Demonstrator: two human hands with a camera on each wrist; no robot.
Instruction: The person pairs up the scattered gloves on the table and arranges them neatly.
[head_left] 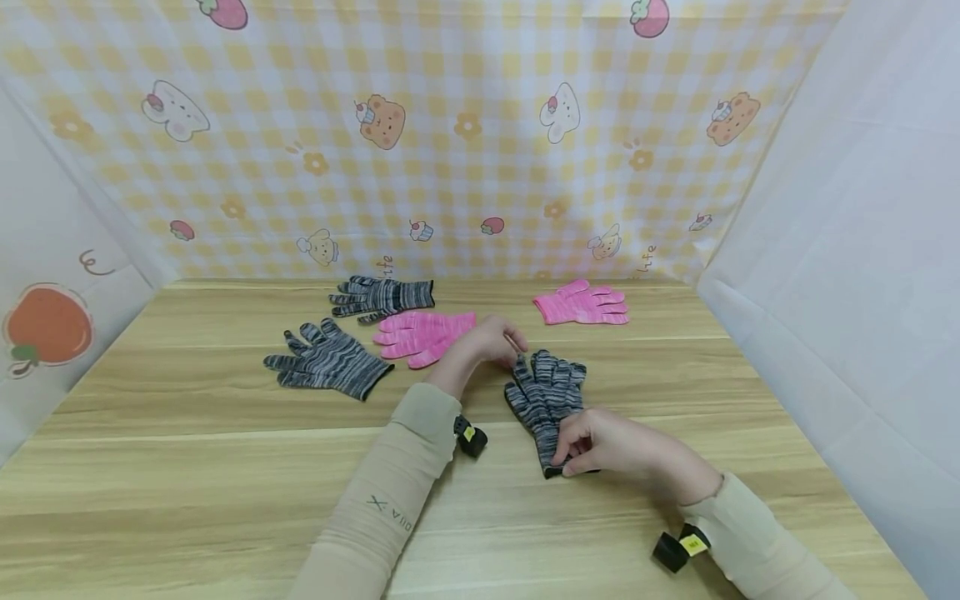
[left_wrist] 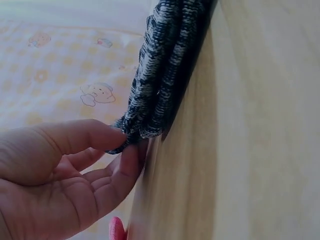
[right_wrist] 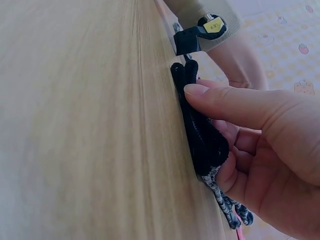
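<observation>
A black-and-grey knitted glove [head_left: 546, 396] lies right of the table's middle, fingers toward the back and black-edged cuff toward the front. My left hand [head_left: 495, 340] pinches a fingertip at its far end; the left wrist view shows thumb and fingers of that hand [left_wrist: 75, 170] meeting on the knit. At the cuff, my right hand [head_left: 611, 442] pinches the edge. In the right wrist view the thumb lies on the black cuff [right_wrist: 202, 137], with curled fingers behind. Layers show in both wrist views; whether this is one glove or two stacked, I cannot tell.
Left of my left hand lies a pink glove [head_left: 423, 336]. Two more grey knitted gloves lie beyond it, one near the back edge [head_left: 386, 296] and one further left [head_left: 330, 362]. Another pink glove [head_left: 581, 302] is at the back right. A checked curtain [head_left: 450, 183] hangs behind the wooden table [head_left: 187, 483].
</observation>
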